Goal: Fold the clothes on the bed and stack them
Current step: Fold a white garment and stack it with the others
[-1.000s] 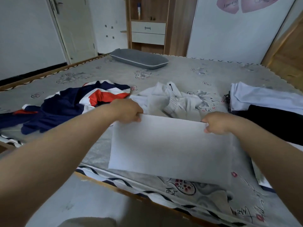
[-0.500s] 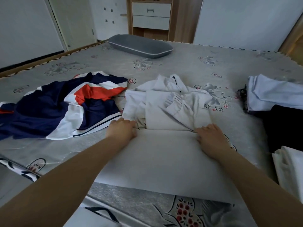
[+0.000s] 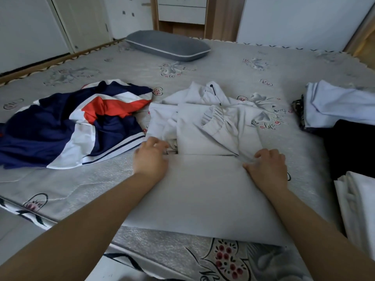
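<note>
Both hands, the left hand [image 3: 151, 159] and right hand [image 3: 267, 165], press loosely curled fingers on the far corners of the pale garment [image 3: 203, 191], its folded panel lying toward the person.

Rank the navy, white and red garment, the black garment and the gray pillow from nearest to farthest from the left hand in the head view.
From the left hand:
1. Navy, white and red garment, just to its left, its striped hem right beside the hand.
2. Black garment, across the bed at the right edge.
3. Gray pillow, at the bed's far end.
</note>
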